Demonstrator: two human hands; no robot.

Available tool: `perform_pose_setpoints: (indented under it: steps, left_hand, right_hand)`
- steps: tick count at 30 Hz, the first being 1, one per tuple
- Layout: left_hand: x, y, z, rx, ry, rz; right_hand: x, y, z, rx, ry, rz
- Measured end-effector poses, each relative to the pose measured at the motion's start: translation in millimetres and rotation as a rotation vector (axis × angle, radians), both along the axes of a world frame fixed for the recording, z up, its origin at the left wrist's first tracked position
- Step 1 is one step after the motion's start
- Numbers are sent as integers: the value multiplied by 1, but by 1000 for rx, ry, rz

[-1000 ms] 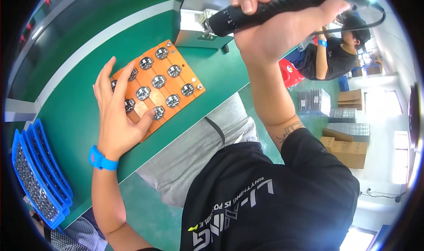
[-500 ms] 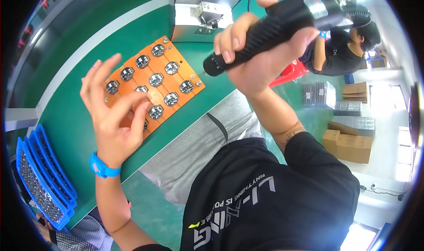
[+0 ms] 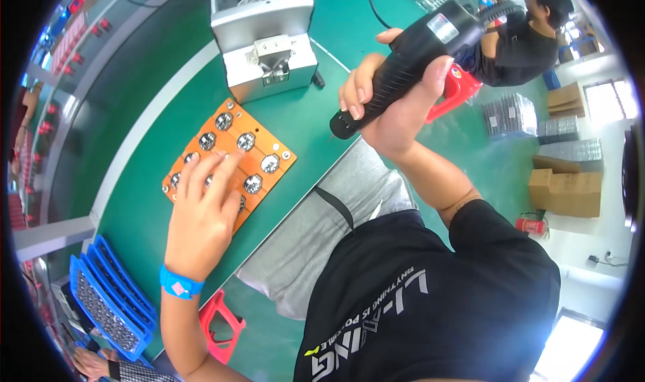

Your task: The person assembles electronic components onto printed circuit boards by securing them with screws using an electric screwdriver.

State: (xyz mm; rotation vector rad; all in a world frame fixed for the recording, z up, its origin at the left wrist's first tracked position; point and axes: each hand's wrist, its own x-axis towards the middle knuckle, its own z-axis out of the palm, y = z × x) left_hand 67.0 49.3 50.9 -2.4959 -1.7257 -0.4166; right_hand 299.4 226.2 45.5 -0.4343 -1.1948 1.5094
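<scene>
One orange fixture plate (image 3: 263,152) lies flat on the green bench top (image 3: 141,180), set at a diagonal just in front of the grey metal machine (image 3: 265,36). The plate is rectangular and smooth-faced, with small pale fasteners at its corners. I count about eight round metallic parts (image 3: 246,141) showing on it, seated in rows; each is a shiny silver disc. More may lie under my palm; I cannot tell.

My left hand (image 3: 201,217) rests on the near end of the plate, fingers (image 3: 225,169) spread and extended flat, gripping nothing, with the tips touching the plate among the discs. One blue band (image 3: 178,284) circles that wrist.

My right hand (image 3: 396,100) is wrapped tight around one black power screwdriver (image 3: 403,59), held above the bench edge and well apart from the plate. Its body is a matt black cylinder, tilted, with the blunt tip pointing down to the left; a black cable (image 3: 373,2) runs off across the bench beyond it.

Stacked blue plastic trays (image 3: 111,294) with gridded interiors sit at the lower left, near the bench edge. One red stool (image 3: 225,321) stands below.
</scene>
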Motion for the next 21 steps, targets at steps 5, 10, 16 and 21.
perform_pose_setpoints:
  steps: [5, 10, 16, 21]
  left_hand:
    - [7, 2, 3, -32, 232, -103]
    - [5, 9, 16, -100, 177, -107]
    - [4, 11, 16, -126, 184, -157]
    - [7, 8, 15, -68, 349, -252]
  right_hand:
    - [-26, 20, 18, 140, 95, -58]
    - [-88, 43, 38, 232, 370, -54]
    - [-106, 64, 39, 367, 335, 115]
    - [-106, 59, 46, 338, 223, 131]
